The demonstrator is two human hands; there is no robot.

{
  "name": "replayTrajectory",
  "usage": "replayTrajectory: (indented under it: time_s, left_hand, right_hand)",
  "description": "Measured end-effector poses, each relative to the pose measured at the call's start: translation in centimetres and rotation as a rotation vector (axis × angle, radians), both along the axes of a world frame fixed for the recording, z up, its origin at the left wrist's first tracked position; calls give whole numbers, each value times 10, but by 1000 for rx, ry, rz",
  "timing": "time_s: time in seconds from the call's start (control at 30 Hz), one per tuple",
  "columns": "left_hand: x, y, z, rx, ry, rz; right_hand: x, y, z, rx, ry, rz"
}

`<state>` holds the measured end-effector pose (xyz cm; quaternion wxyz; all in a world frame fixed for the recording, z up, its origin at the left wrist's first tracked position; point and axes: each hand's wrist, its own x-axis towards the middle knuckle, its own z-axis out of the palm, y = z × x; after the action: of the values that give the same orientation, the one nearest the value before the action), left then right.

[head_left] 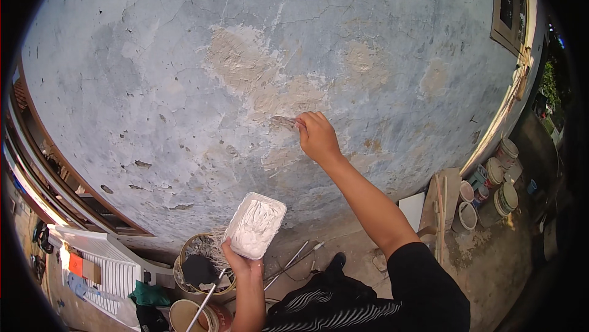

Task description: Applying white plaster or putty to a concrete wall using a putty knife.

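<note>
My right hand [318,135] is closed around a putty knife [284,121], its blade against the wall at the lower edge of a beige patch. The wall [153,74] is pale blue-grey, cracked and flaking. Rough beige filler patches [239,62] spread above the blade, with smaller ones to the right. Low in front of me, my left hand [242,261] grips a white rectangular tub [257,226] by its near side. Thick whitish putty [256,227] fills the tub, its surface ridged. Part of the knife's handle is hidden inside my right fist.
Below the tub stands a bucket [178,270] with a dark round object, next to a metal pole [205,307]. A white slatted bench [116,270] is at lower left. Several paint buckets [506,197] and wooden strips [439,215] are at right. Windows [508,13] flank the wall.
</note>
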<state>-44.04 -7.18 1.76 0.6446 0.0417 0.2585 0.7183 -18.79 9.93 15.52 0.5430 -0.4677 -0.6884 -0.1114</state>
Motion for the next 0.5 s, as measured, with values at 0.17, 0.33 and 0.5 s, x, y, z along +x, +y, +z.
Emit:
replayTrajectory:
  time_s: [0.17, 0.33, 0.5]
  left_hand:
    - [6, 3, -2, -6, 16, -15]
    - [11, 2, -1, -22, 22, -44]
    - [10, -1, -5, -5, 1, -58]
  right_hand:
    - [4, 2, 18, -42, -143, 33]
    - [-7, 0, 47, -64, -296, 28]
    - [-18, 6, 51, -87, -430, 12]
